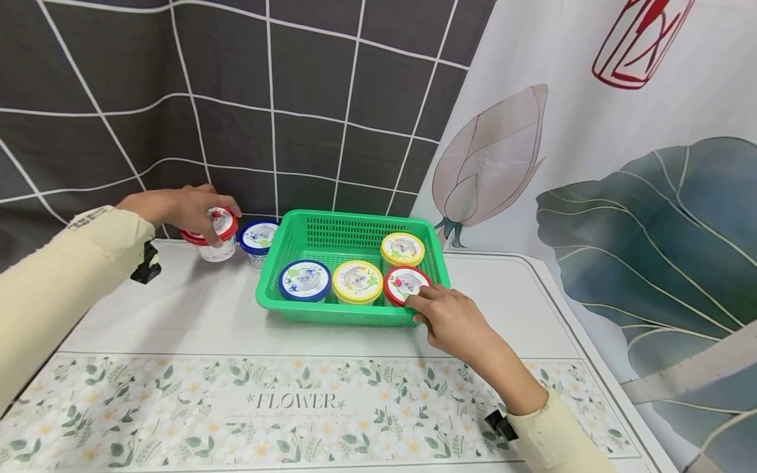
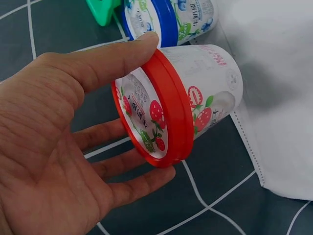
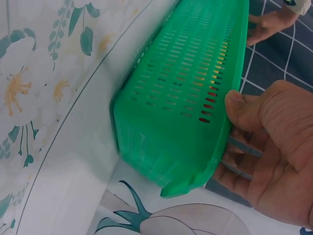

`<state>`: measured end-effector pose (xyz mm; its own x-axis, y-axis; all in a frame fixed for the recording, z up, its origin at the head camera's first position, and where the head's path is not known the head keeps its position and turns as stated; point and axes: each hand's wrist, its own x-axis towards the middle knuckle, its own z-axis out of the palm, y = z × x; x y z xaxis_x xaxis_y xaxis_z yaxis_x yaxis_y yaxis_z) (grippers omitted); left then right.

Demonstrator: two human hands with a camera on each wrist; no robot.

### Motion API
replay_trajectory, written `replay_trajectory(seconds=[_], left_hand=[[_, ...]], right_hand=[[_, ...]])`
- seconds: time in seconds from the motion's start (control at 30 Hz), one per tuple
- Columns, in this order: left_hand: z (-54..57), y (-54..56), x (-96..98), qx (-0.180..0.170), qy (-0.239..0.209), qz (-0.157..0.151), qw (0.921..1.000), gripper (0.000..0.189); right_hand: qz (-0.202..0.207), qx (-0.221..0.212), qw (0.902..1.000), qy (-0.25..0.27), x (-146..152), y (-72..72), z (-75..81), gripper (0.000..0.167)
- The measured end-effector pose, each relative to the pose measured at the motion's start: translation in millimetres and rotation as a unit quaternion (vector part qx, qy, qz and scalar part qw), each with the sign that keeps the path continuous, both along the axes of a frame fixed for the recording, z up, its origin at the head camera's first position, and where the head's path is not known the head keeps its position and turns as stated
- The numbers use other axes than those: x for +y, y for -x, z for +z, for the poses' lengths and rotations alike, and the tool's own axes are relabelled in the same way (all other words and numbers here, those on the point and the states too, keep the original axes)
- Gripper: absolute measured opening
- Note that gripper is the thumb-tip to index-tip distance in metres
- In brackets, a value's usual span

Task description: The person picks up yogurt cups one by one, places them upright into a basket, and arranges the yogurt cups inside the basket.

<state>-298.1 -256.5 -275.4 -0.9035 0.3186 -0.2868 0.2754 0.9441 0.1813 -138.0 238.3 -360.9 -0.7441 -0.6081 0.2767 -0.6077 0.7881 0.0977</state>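
My left hand (image 1: 186, 203) grips a white tub with a red lid and strawberry print (image 1: 217, 251) by its lid at the back left. In the left wrist view, the thumb and fingers span the red rim (image 2: 178, 115), and the tub looks upright. A blue-lidded tub (image 1: 258, 236) stands between it and the green basket (image 1: 349, 315). My right hand (image 1: 455, 322) pinches the basket's near right rim, the thumb outside and the fingers over the edge. Just inside that corner sits another red-lidded tub (image 1: 407, 282), close to the fingertips.
Inside the basket are also a blue-lidded tub (image 1: 304, 280) and two yellow-lidded tubs, one at the front (image 1: 357, 281) and one behind (image 1: 403, 248). A white tablecloth with a flower band (image 1: 296, 420) covers the table. A dark checked curtain (image 1: 230, 131) hangs directly behind.
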Motion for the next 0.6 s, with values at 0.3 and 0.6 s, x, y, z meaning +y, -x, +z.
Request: replay_trajectory(seconds=[0.3, 0.6], left_hand=[[6.3, -4.9, 7.8, 0.004, 0.028, -0.017, 0.9995, 0.08], [14.8, -7.8, 16.8, -0.001, 0.044, -0.031, 0.9985, 0.079]], right_hand=[[0.004, 0.001, 1.0, 0.001, 0.8, 0.6, 0.2, 0.024], [0.004, -0.003, 1.0, 0.002, 0.0, 0.3, 0.6, 0.024]])
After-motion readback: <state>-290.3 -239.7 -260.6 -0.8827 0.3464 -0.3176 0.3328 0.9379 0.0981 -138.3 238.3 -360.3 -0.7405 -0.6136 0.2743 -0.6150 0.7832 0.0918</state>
